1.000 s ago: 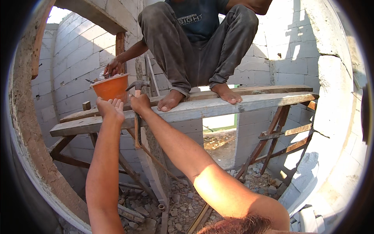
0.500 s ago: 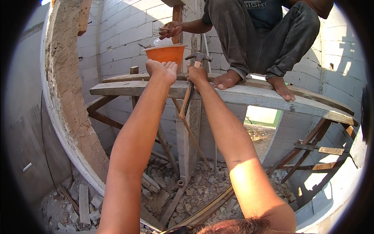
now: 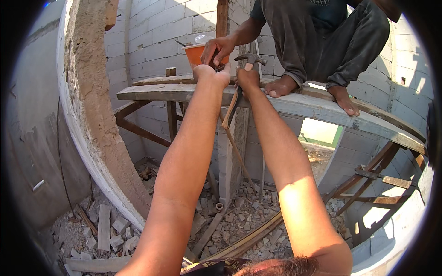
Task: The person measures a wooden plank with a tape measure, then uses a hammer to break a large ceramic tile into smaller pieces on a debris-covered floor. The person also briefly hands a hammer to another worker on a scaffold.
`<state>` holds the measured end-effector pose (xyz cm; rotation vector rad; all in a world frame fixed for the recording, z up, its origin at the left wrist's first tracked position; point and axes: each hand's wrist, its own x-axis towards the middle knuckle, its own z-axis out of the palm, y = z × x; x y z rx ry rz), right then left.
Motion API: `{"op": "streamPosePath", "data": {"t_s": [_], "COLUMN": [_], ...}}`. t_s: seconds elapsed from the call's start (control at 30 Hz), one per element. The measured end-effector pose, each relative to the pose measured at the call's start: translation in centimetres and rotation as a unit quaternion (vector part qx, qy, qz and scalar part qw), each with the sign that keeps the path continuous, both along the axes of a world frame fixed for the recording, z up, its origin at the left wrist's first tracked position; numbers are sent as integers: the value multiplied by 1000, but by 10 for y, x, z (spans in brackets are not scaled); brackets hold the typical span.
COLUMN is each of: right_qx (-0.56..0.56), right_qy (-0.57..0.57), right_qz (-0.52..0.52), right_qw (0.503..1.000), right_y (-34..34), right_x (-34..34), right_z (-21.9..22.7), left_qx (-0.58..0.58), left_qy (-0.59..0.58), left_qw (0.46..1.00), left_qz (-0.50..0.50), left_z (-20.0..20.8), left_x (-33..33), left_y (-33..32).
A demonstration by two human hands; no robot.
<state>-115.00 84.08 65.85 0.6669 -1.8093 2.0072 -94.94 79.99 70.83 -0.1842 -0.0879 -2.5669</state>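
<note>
Palm up, my left hand [image 3: 212, 75] is stretched out over the plank scaffold, fingers apart and partly hidden. A co-worker's hand [image 3: 218, 49] is right above my left palm, with thin dark pieces, too small to name, between the two hands. My right hand [image 3: 248, 79] is closed around a claw hammer [image 3: 251, 59], its head upright above my fist and its handle slanting down below. Just behind my left hand stands an orange bucket [image 3: 194, 54] with clear plastic on top.
The co-worker squats barefoot [image 3: 281, 85] on the scaffold planks [image 3: 313, 106], held up by wooden trestle legs [image 3: 368, 170]. A rough concrete edge [image 3: 92, 92] rises at left. Broken rubble [image 3: 244, 216] and boards cover the ground below. Pale block walls [image 3: 156, 41] stand behind.
The co-worker's hand has come down from above the bucket to my left palm. My view has shifted a little, and my right hand keeps its hold on the hammer.
</note>
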Motion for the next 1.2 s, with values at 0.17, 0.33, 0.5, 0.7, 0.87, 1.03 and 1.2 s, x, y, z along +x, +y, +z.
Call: {"op": "streamPosePath", "data": {"t_s": [0.17, 0.33, 0.5, 0.7, 0.87, 1.03, 1.2], "right_qx": [4, -14, -26, 4, 4, 4, 17], "right_qy": [-17, -25, 4, -4, 0, -11, 30], "right_qz": [11, 49, 25, 4, 30, 108, 155], "right_qw": [1000, 998, 999, 1000, 1000, 994, 987], "right_y": [7, 13, 6, -6, 4, 20, 28], "right_x": [15, 30, 16, -9, 10, 37, 18], "right_z": [3, 2, -2, -4, -3, 3, 1], "left_qx": [-25, -19, -18, -97, -141, -208, -159], "left_qy": [32, 48, 23, -41, -128, -251, -445], "left_qw": [999, 998, 999, 994, 980, 932, 861], "left_qz": [-1, -23, -28, -39, -63, -157, -186], "left_z": [-7, -22, -46, -123, -220, -344, -510], "left_x": [0, -4, 2, 52, 97, 176, 302], "left_y": [-13, -31, -31, -5, 18, 25, 29]}}
